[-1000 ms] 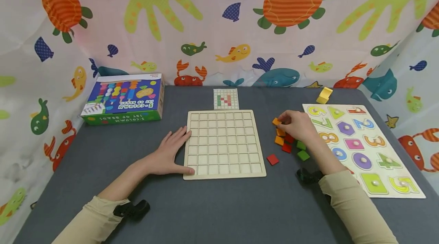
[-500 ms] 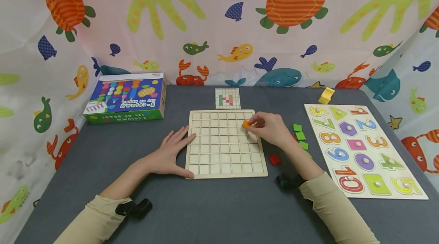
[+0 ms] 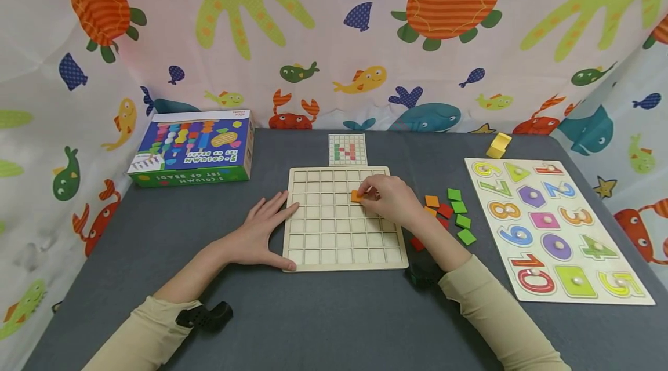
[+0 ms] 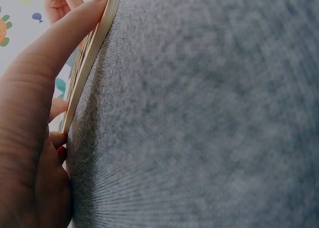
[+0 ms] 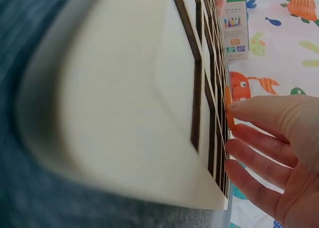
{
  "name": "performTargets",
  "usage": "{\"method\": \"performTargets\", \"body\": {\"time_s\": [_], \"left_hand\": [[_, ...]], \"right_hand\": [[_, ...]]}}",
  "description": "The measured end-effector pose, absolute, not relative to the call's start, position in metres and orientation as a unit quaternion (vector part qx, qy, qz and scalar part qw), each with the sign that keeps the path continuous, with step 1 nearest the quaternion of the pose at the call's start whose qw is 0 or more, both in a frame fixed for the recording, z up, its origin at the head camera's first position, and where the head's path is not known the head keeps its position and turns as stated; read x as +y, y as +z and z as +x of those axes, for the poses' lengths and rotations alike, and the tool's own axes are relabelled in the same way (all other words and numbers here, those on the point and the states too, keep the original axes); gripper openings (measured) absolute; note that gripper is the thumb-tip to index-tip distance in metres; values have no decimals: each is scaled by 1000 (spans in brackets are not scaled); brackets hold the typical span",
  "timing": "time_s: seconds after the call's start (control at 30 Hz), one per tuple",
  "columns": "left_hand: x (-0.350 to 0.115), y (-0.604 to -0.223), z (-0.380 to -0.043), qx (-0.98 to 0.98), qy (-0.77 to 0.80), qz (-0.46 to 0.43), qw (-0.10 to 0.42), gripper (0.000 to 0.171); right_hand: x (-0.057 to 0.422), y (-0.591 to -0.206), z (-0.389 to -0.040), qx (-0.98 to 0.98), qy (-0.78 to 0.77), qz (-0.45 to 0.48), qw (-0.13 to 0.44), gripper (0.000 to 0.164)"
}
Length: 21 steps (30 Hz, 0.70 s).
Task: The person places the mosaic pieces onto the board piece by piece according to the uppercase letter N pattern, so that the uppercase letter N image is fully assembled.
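Note:
A wooden grid board (image 3: 323, 237) lies flat on the table with bare cells. My left hand (image 3: 258, 233) rests spread at its left edge, thumb on the near corner and fingertips on the rim; the left wrist view shows the thumb (image 4: 55, 44) over the board's edge. Between thumb and fingers my right hand (image 3: 391, 200) pinches an orange square tile (image 3: 356, 196) at a cell in the board's upper right part. In the right wrist view that orange tile (image 5: 229, 108) stands at the grid's surface, with the other fingers loosely bent beside it.
Loose orange, red and green tiles (image 3: 459, 207) lie right of the board. Behind it is a small pattern card (image 3: 347, 149). A bead-set box (image 3: 193, 148) stands back left; a number puzzle board (image 3: 555, 226) and a yellow block (image 3: 498, 145) are at the right.
My right hand has taken an orange tile from the loose tiles and carried it left over the board. The left hand has stayed at the board's left edge.

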<state>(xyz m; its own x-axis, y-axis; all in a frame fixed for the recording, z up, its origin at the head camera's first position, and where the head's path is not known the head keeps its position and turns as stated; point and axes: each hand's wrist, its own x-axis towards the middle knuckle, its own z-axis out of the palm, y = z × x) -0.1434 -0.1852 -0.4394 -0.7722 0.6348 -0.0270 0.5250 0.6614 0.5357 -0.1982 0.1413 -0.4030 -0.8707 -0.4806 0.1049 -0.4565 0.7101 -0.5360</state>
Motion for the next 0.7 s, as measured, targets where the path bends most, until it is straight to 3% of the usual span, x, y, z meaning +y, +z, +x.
{"method": "performTargets", "body": {"time_s": [0.43,0.7], "left_hand": [[-185,-439,-143,905,255,325,102,118],[-184,-437,-142,906,250,327,100,125]], "right_hand": [[148,-405,-194,925,-285,-251,9,14],[203,-393,-190,938,-279,-205,-17,14]]}}
